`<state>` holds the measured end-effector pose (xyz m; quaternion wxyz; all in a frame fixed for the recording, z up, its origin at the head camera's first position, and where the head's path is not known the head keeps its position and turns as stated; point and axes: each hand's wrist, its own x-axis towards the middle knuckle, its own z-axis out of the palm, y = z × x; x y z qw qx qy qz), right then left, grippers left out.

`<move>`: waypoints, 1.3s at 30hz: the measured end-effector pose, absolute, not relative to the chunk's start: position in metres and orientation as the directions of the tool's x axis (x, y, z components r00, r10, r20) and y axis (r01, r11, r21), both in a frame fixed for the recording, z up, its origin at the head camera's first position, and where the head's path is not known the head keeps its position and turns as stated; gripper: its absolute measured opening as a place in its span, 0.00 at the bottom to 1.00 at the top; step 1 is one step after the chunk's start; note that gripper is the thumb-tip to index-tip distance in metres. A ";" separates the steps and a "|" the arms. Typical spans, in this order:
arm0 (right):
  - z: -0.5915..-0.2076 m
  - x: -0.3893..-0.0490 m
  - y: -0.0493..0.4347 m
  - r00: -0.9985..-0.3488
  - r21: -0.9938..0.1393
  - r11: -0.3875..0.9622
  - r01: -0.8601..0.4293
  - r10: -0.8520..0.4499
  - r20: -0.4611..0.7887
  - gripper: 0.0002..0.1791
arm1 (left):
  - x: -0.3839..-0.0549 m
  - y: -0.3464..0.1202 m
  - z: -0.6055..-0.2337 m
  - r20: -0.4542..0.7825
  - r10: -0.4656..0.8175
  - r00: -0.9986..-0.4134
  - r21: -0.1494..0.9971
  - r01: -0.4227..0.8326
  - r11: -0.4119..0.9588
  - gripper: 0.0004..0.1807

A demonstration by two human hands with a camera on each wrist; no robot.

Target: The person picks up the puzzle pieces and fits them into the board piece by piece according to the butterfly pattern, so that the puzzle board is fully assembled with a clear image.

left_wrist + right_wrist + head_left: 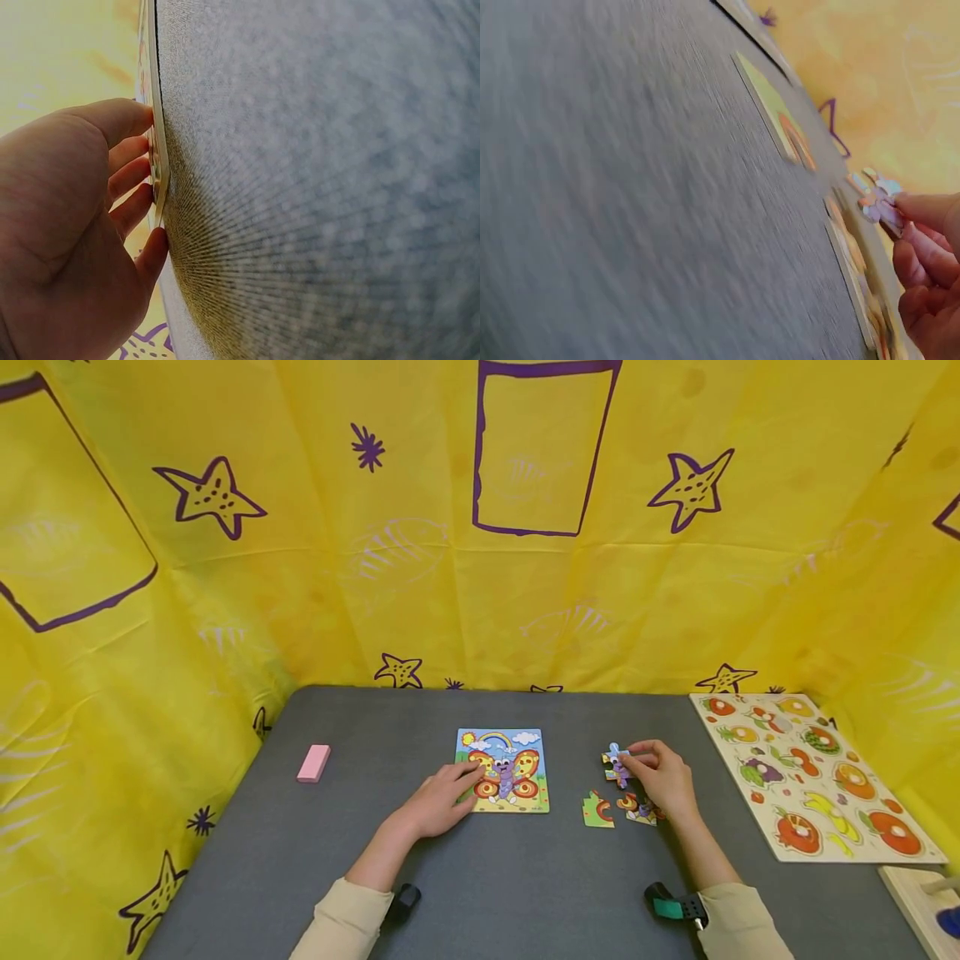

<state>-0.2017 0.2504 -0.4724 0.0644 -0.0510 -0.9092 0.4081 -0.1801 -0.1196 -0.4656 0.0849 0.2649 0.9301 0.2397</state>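
Pinching a small jigsaw piece with a purple butterfly body printed on it (617,766), the right hand (663,781) has it lifted just off the grey table (375,860), thumb and fingertips closed on its edge. From the right wrist view the piece (876,199) looks thin, pale blue and purple, knobbed. Two more loose pieces lie close by: a green-and-orange one (597,811) just left of the hand, another (639,808) partly under it. Over to the left, the left hand (442,800) presses straight fingers on the left edge of the square butterfly puzzle board (504,770), holding nothing. A wooden fruit peg-puzzle board (810,772) sits to the right, a pink eraser-like block (312,763) far left, well apart, with yellow star-printed sheeting (225,568) behind.
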 end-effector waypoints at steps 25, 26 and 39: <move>-0.480 -0.222 0.111 -0.999 -0.891 0.451 -0.046 0.005 0.054 0.11 | -0.181 -0.120 -0.464 -0.034 0.549 -0.835 0.462 0.474 0.750 0.29; -0.481 -0.223 0.108 -0.998 -0.888 0.457 -0.053 0.000 0.059 0.11 | -0.181 -0.120 -0.465 -0.035 0.548 -0.835 0.460 0.474 0.751 0.29; -0.491 -0.230 0.090 -0.963 -0.760 0.601 -0.247 -0.065 0.261 0.08 | -0.180 -0.120 -0.466 -0.036 0.571 -0.820 0.433 0.502 0.749 0.26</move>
